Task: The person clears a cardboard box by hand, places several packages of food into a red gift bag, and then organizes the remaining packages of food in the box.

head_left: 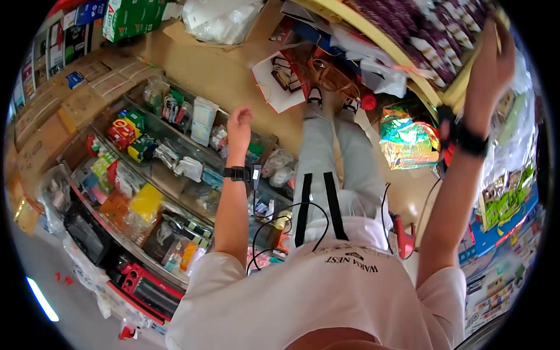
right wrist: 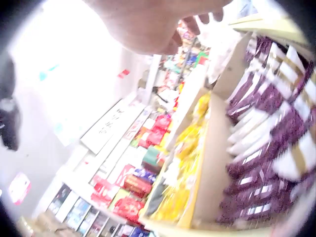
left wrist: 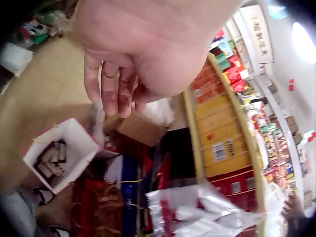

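Note:
My left hand [head_left: 240, 121] is raised over the floor beside the glass counter, its fingers loosely bent and nothing in them. In the left wrist view the same hand [left wrist: 143, 47] hangs palm-side to the camera, above a white open-topped gift bag [left wrist: 81, 140] with small items inside. My right hand [head_left: 496, 67] is lifted at the far right, beside the yellow-edged shelf [head_left: 402, 64] of purple-and-white packets [head_left: 434, 38]. The right wrist view shows that hand [right wrist: 148, 22] at the top with fingers extended, near a box of purple packets [right wrist: 261, 138].
A glass counter [head_left: 169, 149] full of small packaged goods curves along the left. Bags and a brown handbag [head_left: 332, 79] lie on the floor by my feet. A shiny wrapped package [head_left: 408, 140] stands to the right. Yellow packets [right wrist: 182, 173] fill a neighbouring compartment.

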The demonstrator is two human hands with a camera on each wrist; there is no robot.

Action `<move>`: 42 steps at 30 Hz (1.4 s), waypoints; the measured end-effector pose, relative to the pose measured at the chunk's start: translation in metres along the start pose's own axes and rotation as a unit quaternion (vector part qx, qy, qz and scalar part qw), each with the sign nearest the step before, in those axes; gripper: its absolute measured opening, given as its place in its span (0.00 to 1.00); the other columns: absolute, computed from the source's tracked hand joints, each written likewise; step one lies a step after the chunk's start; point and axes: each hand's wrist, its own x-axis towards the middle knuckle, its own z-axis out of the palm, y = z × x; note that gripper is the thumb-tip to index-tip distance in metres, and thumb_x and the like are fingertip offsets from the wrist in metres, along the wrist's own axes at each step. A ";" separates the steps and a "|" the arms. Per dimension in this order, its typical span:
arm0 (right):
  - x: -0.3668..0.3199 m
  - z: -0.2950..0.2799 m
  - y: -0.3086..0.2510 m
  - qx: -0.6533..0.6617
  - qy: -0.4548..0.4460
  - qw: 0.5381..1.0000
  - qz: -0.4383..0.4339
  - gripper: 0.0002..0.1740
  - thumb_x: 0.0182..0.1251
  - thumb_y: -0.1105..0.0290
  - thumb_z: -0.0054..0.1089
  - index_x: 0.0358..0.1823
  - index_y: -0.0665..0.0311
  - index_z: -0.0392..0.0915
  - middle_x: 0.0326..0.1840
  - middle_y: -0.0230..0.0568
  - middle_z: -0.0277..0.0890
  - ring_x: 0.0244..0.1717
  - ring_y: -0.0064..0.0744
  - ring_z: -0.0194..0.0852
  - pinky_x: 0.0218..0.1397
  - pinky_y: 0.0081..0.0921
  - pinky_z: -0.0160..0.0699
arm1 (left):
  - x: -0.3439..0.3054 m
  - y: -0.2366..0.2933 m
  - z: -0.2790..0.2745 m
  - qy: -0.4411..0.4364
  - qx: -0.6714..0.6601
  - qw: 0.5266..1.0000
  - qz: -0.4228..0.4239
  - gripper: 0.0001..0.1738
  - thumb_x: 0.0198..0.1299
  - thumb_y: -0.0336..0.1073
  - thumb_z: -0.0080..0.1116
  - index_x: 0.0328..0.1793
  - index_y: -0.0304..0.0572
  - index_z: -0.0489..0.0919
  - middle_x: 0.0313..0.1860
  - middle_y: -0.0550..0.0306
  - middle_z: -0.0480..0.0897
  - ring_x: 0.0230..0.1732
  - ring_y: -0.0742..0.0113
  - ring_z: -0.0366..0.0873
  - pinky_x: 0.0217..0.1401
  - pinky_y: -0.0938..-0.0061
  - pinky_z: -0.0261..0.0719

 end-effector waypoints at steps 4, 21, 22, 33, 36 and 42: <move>-0.153 0.052 -0.070 0.137 -0.074 0.987 -0.049 0.10 0.76 0.74 0.51 0.44 0.67 0.83 0.42 0.34 0.85 0.40 0.23 0.79 0.47 0.24 0.79 | 0.016 -0.142 0.003 -0.028 0.059 0.996 -0.063 0.17 0.70 0.35 0.59 0.60 0.35 0.79 0.45 0.57 0.84 0.42 0.72 0.80 0.48 0.74 0.79; -0.459 0.393 0.075 -0.153 -0.695 0.702 0.000 0.15 0.68 0.70 0.53 0.51 0.65 0.81 0.48 0.60 0.83 0.47 0.61 0.83 0.50 0.48 0.80 | 0.164 -0.319 0.055 -0.060 0.298 0.948 -0.088 0.17 0.70 0.40 0.50 0.59 0.46 0.81 0.39 0.35 0.86 0.43 0.33 0.84 0.48 0.42 0.80; -0.459 0.418 0.083 -0.199 -0.706 0.679 -0.021 0.16 0.64 0.71 0.54 0.52 0.68 0.81 0.48 0.62 0.82 0.49 0.62 0.83 0.52 0.49 0.81 | 0.157 -0.313 0.052 -0.054 0.293 0.953 -0.048 0.17 0.69 0.39 0.50 0.59 0.45 0.82 0.38 0.35 0.86 0.42 0.33 0.84 0.48 0.43 0.81; -0.450 0.500 0.092 -0.324 -0.693 0.640 -0.069 0.28 0.67 0.59 0.55 0.65 0.64 0.73 0.68 0.56 0.74 0.67 0.55 0.75 0.69 0.50 0.76 | 0.057 -0.195 -0.021 -0.137 0.145 0.980 0.012 0.17 0.71 0.35 0.52 0.62 0.37 0.78 0.37 0.30 0.82 0.40 0.29 0.79 0.43 0.44 0.77; -0.483 0.507 0.157 -0.262 -0.615 0.743 -0.044 0.38 0.59 0.39 0.61 0.67 0.52 0.77 0.70 0.49 0.74 0.67 0.55 0.75 0.66 0.54 0.76 | 0.035 -0.188 -0.029 -0.084 0.146 0.986 0.018 0.14 0.72 0.38 0.53 0.53 0.34 0.79 0.33 0.33 0.81 0.37 0.30 0.79 0.40 0.47 0.76; -0.493 0.481 0.192 -0.337 -0.665 0.665 -0.045 0.43 0.55 0.35 0.62 0.74 0.38 0.70 0.74 0.43 0.70 0.74 0.51 0.66 0.72 0.55 0.69 | 0.005 -0.195 -0.017 -0.120 0.077 0.989 -0.024 0.16 0.75 0.41 0.52 0.45 0.32 0.79 0.25 0.35 0.78 0.28 0.36 0.78 0.31 0.56 0.73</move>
